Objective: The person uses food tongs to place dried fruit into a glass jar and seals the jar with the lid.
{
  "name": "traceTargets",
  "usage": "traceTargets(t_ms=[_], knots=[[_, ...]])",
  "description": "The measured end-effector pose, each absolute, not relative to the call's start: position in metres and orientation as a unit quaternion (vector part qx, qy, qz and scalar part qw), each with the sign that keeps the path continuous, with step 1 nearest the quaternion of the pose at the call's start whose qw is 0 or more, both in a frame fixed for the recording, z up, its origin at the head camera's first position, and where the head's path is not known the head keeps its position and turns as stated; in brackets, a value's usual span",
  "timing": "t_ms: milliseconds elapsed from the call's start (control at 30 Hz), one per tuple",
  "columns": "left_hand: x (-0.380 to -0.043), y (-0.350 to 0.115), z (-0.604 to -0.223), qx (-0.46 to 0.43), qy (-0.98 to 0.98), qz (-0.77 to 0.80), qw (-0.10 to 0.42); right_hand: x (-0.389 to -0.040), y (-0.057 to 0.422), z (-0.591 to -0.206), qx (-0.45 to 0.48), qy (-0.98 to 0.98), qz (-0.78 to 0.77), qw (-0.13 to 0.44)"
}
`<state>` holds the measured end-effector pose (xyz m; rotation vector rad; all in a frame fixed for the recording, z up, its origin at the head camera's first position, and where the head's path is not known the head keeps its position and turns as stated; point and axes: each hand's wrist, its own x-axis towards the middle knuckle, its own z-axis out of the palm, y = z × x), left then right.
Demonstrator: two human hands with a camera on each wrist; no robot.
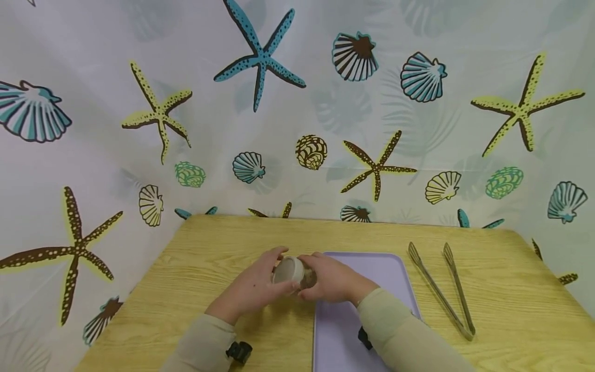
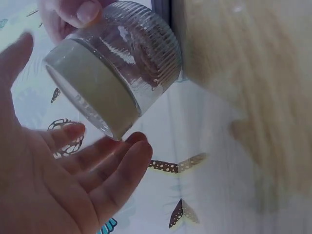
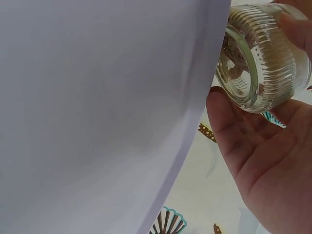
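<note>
A clear ribbed glass jar (image 1: 309,278) with a pale lid (image 2: 92,87) is tipped sideways between the two hands, its lid facing left. My right hand (image 1: 331,279) grips the glass body, with the thumb on one side and fingers on the other; the jar's round base (image 3: 239,68) shows in the right wrist view. Around the lid side is my left hand (image 1: 260,281), its fingers spread and loosely bent. In the left wrist view those fingertips (image 2: 139,146) are right by the lid's rim, while the thumb stands away from it.
A lavender tray (image 1: 344,330) lies on the wood-grain table (image 1: 204,274), partly beneath the right forearm. Metal tongs (image 1: 438,290) rest spread apart to the right of the tray. Behind the table hangs a white curtain (image 1: 297,113) printed with starfish and shells.
</note>
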<state>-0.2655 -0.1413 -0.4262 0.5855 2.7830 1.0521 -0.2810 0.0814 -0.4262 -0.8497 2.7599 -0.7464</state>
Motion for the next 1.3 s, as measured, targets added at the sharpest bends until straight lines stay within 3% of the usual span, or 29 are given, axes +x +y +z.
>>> traceTargets(t_ms=[133,400,867,1167,1300], knots=[[-0.266,-0.138,-0.427,0.142,0.931,0.333,0.046,-0.28,0.08,-0.425,-0.286,0.919,-0.258,0.08],[-0.266,-0.137,-0.429,0.15,0.935,0.319,0.035,-0.28,0.079,-0.425,-0.289,0.92,-0.252,0.079],[-0.266,-0.147,-0.427,0.329,0.9,0.286,0.011,-0.282,0.081,-0.427,-0.285,0.919,-0.259,0.09],[-0.268,-0.14,-0.43,0.185,0.923,0.335,0.036,-0.285,0.08,-0.431,-0.284,0.921,-0.252,0.085],[-0.269,-0.141,-0.43,0.165,0.926,0.337,0.049,-0.284,0.079,-0.43,-0.283,0.923,-0.248,0.083]])
